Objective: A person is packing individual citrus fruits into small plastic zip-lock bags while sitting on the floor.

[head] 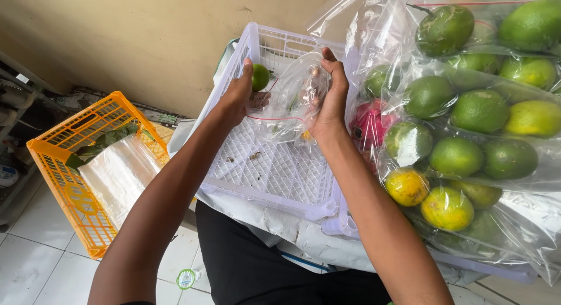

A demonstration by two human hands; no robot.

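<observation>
Left hand point(239, 94) gripping lime point(260, 77) and bag point(286, 100) edge | right hand point(328, 100) pinching bag mouth over white crate point(274, 164) | film seeming limp, slippery (better holding at rim); lime firm, light.

Empty crate point(274, 170) on lap, bagged fruit point(467, 118) right, basket point(87, 170) left

A fruit-packing spot; bagged citrus point(479, 109), plastic crates point(274, 164), tiled floor point(35, 264).
</observation>
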